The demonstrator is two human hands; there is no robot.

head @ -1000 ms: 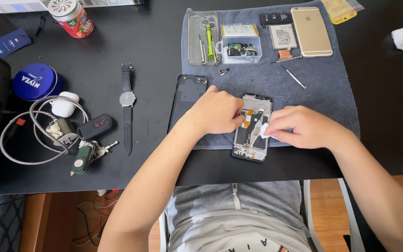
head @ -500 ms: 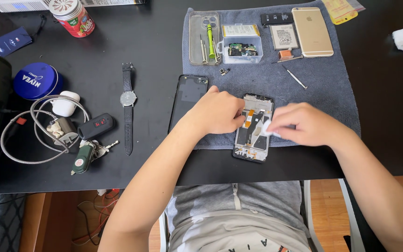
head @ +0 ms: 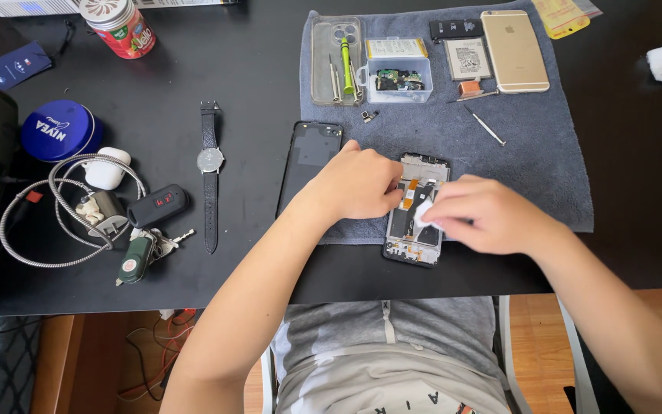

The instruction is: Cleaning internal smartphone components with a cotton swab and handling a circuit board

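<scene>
a single head-worn camera looks almost straight down from above the seated person, facing the black table [head: 254,92] and the grey towel [head: 530,161] spread on it. it sits near enough that both forearms, the lap and the chair edge fill the lower frame. no second view shares the scene.

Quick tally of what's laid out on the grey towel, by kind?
Phones and phone bodies: 2, opened phone, gold phone
Back covers and cases: 2, black cover, clear case
Batteries: 2
Parts boxes: 1
Total: 7
</scene>
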